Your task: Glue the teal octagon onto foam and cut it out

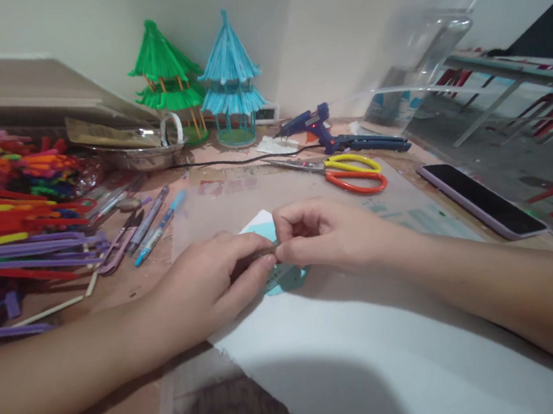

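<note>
My left hand (228, 266) and my right hand (327, 234) meet at the middle of the table, their thumbs and forefingers pinched tip to tip. Whatever lies between the fingertips is too small to make out. Just beneath them is a light-blue and white piece (285, 281) with small dark print, mostly hidden by the fingers. It rests at the far end of a large white sheet (364, 344), which spreads toward me under my right forearm.
Scissors (353, 172), a blue glue gun (314, 127) and a phone (482, 198) lie beyond and to the right. Green (167, 79) and blue (231, 78) pagoda models stand at the wall. Pens (161, 228) and colourful pipe cleaners (19, 245) crowd the left.
</note>
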{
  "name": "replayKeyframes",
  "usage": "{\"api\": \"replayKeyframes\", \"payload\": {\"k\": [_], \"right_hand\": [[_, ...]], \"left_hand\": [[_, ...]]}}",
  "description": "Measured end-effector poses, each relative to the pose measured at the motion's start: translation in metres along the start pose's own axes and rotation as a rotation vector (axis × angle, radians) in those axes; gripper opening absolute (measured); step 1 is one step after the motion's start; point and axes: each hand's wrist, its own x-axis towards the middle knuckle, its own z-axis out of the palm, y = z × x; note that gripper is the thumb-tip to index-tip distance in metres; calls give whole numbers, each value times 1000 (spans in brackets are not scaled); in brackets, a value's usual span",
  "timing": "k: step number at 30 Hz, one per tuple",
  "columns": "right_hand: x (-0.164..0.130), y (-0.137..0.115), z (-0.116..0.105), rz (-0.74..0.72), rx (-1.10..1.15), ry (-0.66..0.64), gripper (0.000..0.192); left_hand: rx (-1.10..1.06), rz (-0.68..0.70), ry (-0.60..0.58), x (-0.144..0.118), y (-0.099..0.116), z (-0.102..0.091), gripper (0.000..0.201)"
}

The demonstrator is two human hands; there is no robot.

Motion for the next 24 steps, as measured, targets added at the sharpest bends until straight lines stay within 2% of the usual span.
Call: {"api": "replayKeyframes", "payload": {"k": [7, 11, 18, 24], "right_hand": [[2, 1, -1, -44, -15, -30, 14], [2, -1, -7, 27, 63, -53, 7], [0, -8, -12, 96, 92, 36, 7], [-2, -8, -8, 27, -62, 90, 12]], "left_hand": [[-12, 36, -27, 2, 2, -1, 25], [-78, -25, -8, 0, -2, -2, 30], [-197, -91, 17, 1, -6, -1, 31], [-170, -87, 10, 2, -3, -1, 31]]}}
